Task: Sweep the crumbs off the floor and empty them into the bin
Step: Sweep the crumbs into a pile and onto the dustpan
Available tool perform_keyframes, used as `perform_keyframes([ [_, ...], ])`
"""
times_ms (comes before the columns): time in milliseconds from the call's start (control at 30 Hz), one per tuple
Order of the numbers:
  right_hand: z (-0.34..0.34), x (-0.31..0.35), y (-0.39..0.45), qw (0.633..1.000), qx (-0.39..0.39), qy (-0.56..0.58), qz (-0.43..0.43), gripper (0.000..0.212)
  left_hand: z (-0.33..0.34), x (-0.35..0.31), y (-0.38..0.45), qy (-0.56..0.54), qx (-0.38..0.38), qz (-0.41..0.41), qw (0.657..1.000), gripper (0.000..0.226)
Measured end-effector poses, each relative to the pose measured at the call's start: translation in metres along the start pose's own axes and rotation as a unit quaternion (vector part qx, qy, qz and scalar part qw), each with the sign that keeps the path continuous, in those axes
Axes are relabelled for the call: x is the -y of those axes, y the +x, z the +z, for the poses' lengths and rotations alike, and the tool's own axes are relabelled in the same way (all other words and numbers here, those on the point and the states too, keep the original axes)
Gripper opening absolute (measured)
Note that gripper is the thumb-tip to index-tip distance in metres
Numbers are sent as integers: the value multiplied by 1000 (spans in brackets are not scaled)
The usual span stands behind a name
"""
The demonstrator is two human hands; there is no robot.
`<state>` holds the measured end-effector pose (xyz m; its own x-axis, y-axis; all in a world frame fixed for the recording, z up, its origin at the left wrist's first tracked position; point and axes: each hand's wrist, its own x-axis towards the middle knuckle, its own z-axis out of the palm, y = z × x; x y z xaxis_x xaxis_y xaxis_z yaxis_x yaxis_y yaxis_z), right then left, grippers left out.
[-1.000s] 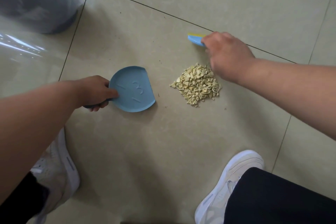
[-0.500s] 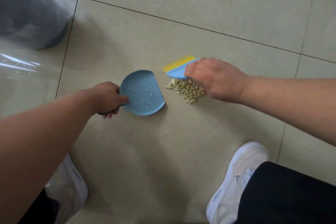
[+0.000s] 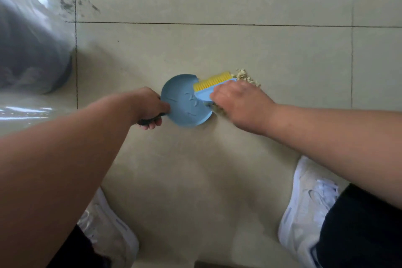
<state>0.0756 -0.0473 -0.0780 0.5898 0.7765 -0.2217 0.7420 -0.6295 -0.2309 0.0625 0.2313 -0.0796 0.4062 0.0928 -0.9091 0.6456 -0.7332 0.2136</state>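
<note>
Right hand (image 3: 241, 102) grips the brush (image 3: 208, 89) over the dustpan (image 3: 185, 104), which the left hand (image 3: 148, 109) clasps by its handle; light, loose crumbs (image 3: 245, 77) lie beside its lip, scattering easily.

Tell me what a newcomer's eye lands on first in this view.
At the centre of the tiled floor, the round light-blue plastic dustpan held by the left hand stands out, with the right hand pressing the blue hand brush with yellow bristles across its edge. A pile of pale yellowish crumbs lies just right of the brush. At far left sits the dark bin lined with clear plastic.
</note>
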Motion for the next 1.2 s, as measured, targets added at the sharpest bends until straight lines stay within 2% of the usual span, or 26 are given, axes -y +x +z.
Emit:
perform_keyframes([
  [100, 1, 38, 2, 997, 16, 26, -71, 32, -1, -5, 5, 7, 8, 8, 1000, 26],
  [233, -6, 45, 1, 995, -50, 73, -56, 35, -8, -2, 11, 31, 16, 29, 999, 24],
  [300, -10, 28, -2, 993, -91, 72, 0, 36, -15, -1, 14, 49, 18, 42, 998, 23],
  [367, -12, 3, -7, 988, -115, 40, 97, 36, -21, 1, 16, 66, 19, 48, 996, 24],
  [467, -14, -31, -14, 969, -90, 8, 230, 36, -25, 2, 18, 71, 26, 49, 996, 25],
  [567, -9, -38, -13, 962, -54, -1, 269, 36, -23, 5, 21, 62, 31, 45, 997, 25],
  [700, -2, -14, 5, 976, -22, 15, 215, 40, -21, 13, 22, 45, 31, 37, 998, 22],
  [900, 6, 49, 17, 998, -6, 58, 17, 40, -27, 24, 21, 46, 30, 39, 998, 27],
  [1000, 8, 63, 17, 995, -12, 102, -18, 36, -27, 26, 20, 53, 25, 44, 997, 33],
  [1100, -3, 40, 12, 991, -65, 106, 43, 38, -26, 25, 17, 59, 19, 49, 997, 30],
  [1200, -20, 0, -3, 972, -91, 64, 206, 39, -29, 24, 13, 85, 18, 51, 995, 29],
])
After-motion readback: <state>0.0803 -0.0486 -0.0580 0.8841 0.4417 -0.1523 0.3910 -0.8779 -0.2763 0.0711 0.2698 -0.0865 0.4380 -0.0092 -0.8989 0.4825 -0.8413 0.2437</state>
